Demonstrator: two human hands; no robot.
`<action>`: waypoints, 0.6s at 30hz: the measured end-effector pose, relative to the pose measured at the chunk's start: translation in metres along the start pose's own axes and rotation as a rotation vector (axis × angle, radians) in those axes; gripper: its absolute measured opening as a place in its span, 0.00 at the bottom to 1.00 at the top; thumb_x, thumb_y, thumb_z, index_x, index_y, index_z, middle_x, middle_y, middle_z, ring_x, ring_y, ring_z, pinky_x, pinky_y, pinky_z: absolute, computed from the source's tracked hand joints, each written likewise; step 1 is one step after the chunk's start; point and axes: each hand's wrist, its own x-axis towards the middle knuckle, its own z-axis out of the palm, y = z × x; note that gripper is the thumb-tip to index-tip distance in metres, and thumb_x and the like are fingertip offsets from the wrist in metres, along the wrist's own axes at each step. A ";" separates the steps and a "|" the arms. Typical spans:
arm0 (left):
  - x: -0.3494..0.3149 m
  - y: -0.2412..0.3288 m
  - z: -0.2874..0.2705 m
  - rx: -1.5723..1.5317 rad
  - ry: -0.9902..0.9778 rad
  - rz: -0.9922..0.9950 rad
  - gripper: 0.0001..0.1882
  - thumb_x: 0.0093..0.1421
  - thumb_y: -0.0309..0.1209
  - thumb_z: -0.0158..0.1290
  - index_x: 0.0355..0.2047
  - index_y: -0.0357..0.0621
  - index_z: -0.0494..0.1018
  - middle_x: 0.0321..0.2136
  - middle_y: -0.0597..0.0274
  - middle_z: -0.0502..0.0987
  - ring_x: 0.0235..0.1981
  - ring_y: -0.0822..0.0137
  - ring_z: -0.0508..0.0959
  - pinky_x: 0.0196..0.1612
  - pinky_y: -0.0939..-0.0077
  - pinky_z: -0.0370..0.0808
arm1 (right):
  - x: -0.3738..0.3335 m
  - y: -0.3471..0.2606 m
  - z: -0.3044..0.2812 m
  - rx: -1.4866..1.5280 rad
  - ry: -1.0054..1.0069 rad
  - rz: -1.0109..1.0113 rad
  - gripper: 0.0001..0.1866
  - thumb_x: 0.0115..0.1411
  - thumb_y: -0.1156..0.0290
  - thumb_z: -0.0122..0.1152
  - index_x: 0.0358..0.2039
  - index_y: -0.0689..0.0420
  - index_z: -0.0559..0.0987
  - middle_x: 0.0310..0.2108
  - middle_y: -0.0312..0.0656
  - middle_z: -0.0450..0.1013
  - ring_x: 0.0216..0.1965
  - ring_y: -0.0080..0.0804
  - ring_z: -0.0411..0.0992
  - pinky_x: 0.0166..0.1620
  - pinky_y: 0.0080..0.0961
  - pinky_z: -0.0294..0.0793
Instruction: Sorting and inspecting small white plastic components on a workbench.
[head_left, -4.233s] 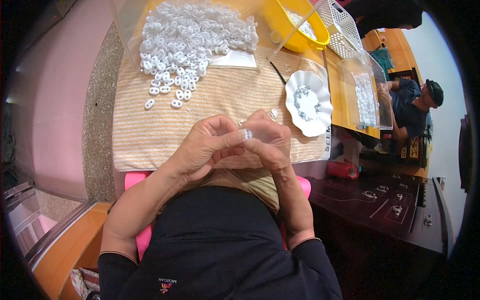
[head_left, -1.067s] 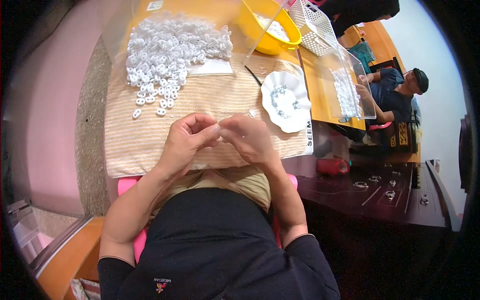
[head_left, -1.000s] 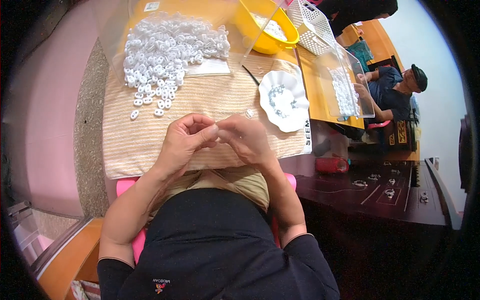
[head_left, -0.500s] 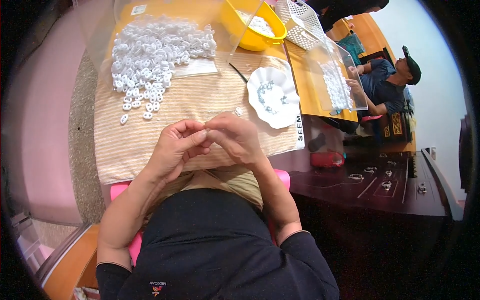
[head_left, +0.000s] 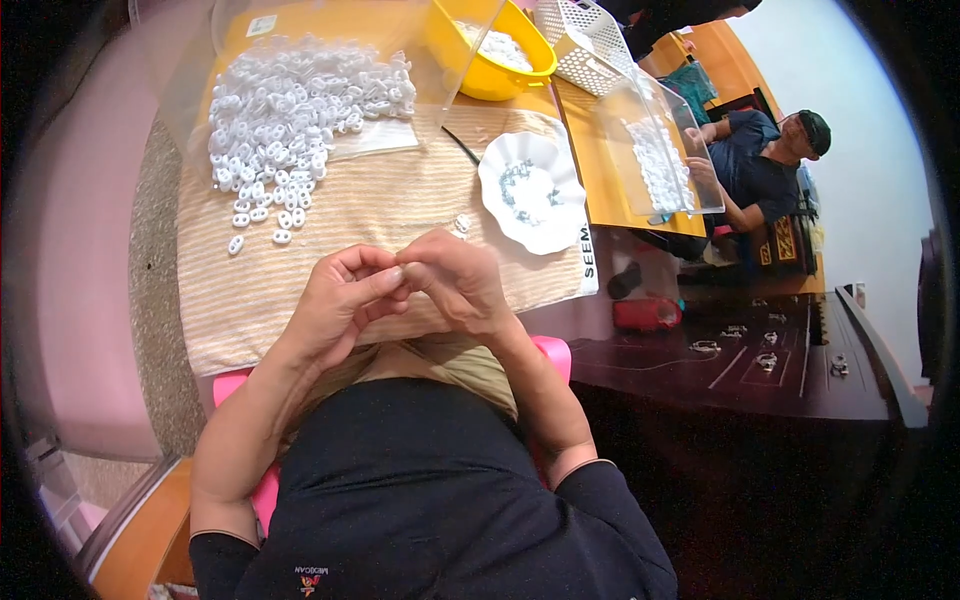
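Note:
My left hand (head_left: 341, 297) and my right hand (head_left: 459, 281) meet fingertip to fingertip over the near part of a striped cloth (head_left: 250, 320). Both are closed in a pinch; whatever they hold is too small and too covered by the fingers to make out. Beyond my left hand lies a big heap of small white plastic pieces (head_left: 290, 120), each oval with two holes. A white wavy-rimmed dish (head_left: 560, 222) with small greyish and white bits stands past my right hand. Between dish and hand rests a small white piece (head_left: 462, 224).
A clear bin (head_left: 200, 60) lies around the heap. Behind the dish are a thin black stick (head_left: 461, 145), a yellow basin (head_left: 480, 78) and a white perforated basket (head_left: 585, 50). At right, a person (head_left: 760, 160) reaches into a clear box (head_left: 640, 150) of white pieces.
The whole view has shifted slightly, so the table things sit a little further left. My hands stay pinched together. The person at right has turned the head.

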 end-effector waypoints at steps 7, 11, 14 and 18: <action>-0.002 0.000 0.004 0.009 0.060 -0.029 0.12 0.59 0.24 0.57 0.43 0.37 0.73 0.31 0.63 0.77 0.31 0.74 0.78 0.37 0.79 0.80 | -0.007 -0.009 -0.026 -0.253 0.030 -0.102 0.09 0.55 0.84 0.59 0.38 0.63 0.77 0.32 0.44 0.74 0.34 0.32 0.74 0.38 0.24 0.73; -0.002 0.000 0.003 0.039 0.066 -0.034 0.13 0.59 0.25 0.57 0.44 0.40 0.73 0.30 0.64 0.77 0.31 0.74 0.78 0.37 0.78 0.80 | -0.018 -0.011 -0.091 -0.414 0.148 0.121 0.11 0.54 0.83 0.61 0.39 0.64 0.78 0.30 0.40 0.76 0.29 0.24 0.73 0.34 0.20 0.73; -0.003 -0.001 0.006 0.039 0.061 -0.032 0.12 0.59 0.25 0.57 0.43 0.40 0.73 0.29 0.65 0.77 0.31 0.74 0.78 0.37 0.79 0.80 | -0.016 -0.004 -0.141 -0.855 0.212 0.261 0.09 0.54 0.74 0.63 0.37 0.59 0.80 0.29 0.48 0.78 0.29 0.36 0.78 0.33 0.27 0.76; -0.003 -0.003 0.006 0.041 0.017 -0.028 0.12 0.59 0.26 0.57 0.43 0.40 0.73 0.29 0.65 0.76 0.30 0.75 0.77 0.37 0.79 0.80 | -0.010 0.002 -0.170 -1.024 0.107 0.340 0.10 0.54 0.72 0.60 0.38 0.58 0.79 0.30 0.48 0.77 0.32 0.46 0.76 0.38 0.36 0.74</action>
